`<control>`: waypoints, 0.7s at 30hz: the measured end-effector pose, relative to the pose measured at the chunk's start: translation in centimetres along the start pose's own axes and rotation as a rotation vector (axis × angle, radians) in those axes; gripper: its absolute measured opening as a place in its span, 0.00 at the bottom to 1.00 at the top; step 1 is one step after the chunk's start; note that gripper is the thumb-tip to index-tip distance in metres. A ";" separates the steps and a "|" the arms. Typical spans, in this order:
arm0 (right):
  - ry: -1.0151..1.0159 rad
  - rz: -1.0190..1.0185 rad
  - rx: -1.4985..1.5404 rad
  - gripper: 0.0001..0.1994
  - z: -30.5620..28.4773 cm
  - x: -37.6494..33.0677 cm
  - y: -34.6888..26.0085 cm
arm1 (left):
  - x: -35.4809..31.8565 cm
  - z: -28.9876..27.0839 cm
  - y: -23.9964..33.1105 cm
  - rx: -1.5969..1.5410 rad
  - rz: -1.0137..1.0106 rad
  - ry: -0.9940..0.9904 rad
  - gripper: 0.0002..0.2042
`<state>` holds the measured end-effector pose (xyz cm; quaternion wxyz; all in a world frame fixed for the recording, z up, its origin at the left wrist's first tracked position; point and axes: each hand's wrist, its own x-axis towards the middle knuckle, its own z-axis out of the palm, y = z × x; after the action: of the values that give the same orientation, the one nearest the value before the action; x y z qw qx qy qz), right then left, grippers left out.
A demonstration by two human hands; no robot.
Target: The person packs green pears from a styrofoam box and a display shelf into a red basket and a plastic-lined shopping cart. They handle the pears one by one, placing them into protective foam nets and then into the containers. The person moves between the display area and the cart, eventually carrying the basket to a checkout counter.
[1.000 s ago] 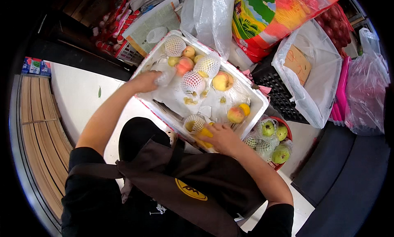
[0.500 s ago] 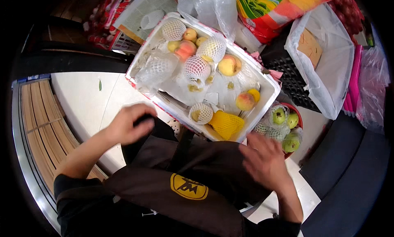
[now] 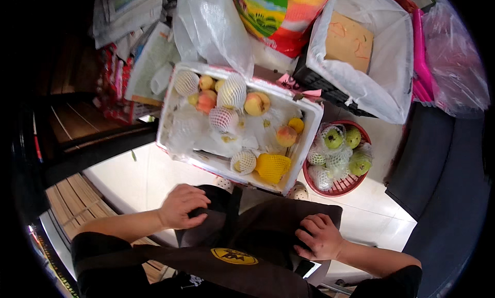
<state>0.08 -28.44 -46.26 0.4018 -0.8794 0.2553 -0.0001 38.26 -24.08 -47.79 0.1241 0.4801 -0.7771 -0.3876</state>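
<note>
My left hand [image 3: 184, 206] rests on my left knee, its fingers loosely bent over the dark cloth, and nothing shows in it. On the brown apron [image 3: 227, 269] over my right thigh lies my right hand [image 3: 320, 237], fingers spread and bent, holding nothing visible. Just beyond my knees stands a white foam box [image 3: 308, 138]. Inside are several peaches [image 3: 257, 103], some in white foam nets [image 3: 232, 91], and a yellow foam net [image 3: 273, 167] at the near right corner. Crumpled clear wrapping [image 3: 183, 130] fills its left end.
A red basket [image 3: 337, 187] of green fruit [image 3: 359, 164] stands right of the box. Behind are a lined black crate [image 3: 330, 94] holding cardboard [image 3: 349, 42], a colourful sack [image 3: 281, 19] and a clear plastic bag [image 3: 211, 29]. Newspapers [image 3: 149, 66] lie far left; a dark padded seat [image 3: 438, 158] is at right.
Both hands, blurred and raised before, have come down onto my legs. The view has shifted, bringing the red basket fully into sight. The fruit in the box looks unchanged.
</note>
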 end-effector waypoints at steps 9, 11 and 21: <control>-0.019 0.270 -0.074 0.16 1.0 -3.6 -6.5 | -2.6 -2.1 5.5 -0.003 -0.264 -0.174 0.17; 0.043 0.492 -0.137 0.16 2.0 -4.1 -8.9 | -4.6 -1.3 7.0 0.186 -0.363 -0.133 0.19; 0.766 0.435 0.373 0.12 -17.7 2.5 -37.0 | 1.0 -9.2 26.2 -0.043 0.106 -0.628 0.20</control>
<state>15.19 -21.87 -8.64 0.4204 -0.6552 0.5589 -0.2858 25.94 -23.06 -22.96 -0.0918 0.2929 -0.7931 -0.5261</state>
